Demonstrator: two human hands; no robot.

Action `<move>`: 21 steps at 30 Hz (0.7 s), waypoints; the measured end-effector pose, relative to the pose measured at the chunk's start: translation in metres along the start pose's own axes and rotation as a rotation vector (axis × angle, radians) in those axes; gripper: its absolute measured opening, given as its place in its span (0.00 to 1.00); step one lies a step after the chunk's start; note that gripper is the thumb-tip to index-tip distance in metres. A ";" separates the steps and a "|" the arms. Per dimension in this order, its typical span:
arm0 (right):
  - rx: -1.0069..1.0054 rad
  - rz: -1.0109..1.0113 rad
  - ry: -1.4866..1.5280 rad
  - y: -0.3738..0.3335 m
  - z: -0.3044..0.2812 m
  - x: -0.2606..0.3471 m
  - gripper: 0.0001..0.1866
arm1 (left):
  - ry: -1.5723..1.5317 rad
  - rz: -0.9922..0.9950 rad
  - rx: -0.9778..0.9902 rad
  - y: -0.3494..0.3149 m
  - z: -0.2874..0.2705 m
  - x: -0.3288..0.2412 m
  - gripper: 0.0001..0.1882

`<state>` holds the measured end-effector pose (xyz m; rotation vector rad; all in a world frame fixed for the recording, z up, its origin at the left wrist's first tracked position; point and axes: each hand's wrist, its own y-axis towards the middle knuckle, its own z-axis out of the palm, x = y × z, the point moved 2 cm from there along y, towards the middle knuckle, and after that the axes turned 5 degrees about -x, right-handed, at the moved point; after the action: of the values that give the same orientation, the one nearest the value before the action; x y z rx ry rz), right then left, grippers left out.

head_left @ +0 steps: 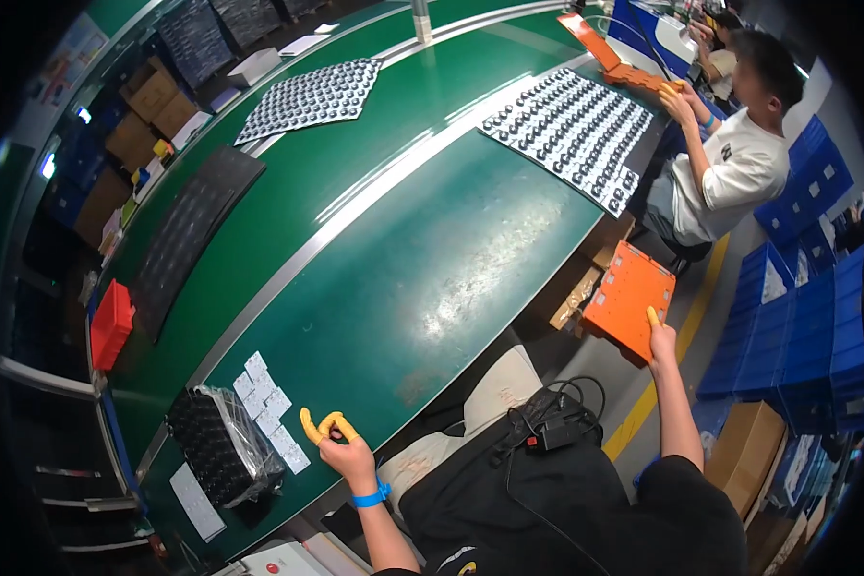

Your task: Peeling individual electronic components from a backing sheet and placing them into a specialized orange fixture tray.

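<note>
My left hand [341, 444], with orange finger covers and a blue wristband, rests on the near edge of the green bench [403, 278], fingers curled and apart, holding nothing. Beside it lie small white cards [269, 408] and a black tray wrapped in clear film [223, 444]. My right hand [660, 338] reaches out to the right past the bench edge and grips the lower corner of an orange tray [627, 298] that stands tilted above the floor.
A tray of small black parts [571, 125] lies at the bench's far right, in front of a seated person in a white shirt [730, 168]. Another parts tray [312, 96], a black mat [187, 230] and a red box [111, 322] lie left. Blue bins [797, 326] stack on the right.
</note>
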<state>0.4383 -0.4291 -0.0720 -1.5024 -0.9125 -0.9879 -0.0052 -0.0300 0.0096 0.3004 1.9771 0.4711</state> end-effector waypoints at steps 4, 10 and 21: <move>-0.041 -0.016 -0.022 0.067 0.074 -0.022 0.22 | 0.030 -0.010 0.003 0.000 -0.002 0.000 0.19; 0.035 0.053 -0.532 0.110 0.146 -0.039 0.32 | 0.097 -0.069 0.026 -0.002 -0.005 0.001 0.28; 0.400 -0.059 -0.539 0.015 0.105 0.046 0.10 | 0.135 -0.084 0.031 0.002 -0.002 -0.001 0.27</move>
<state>0.4811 -0.3252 -0.0438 -1.4149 -1.4470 -0.3963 -0.0065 -0.0288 0.0128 0.2085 2.1212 0.4170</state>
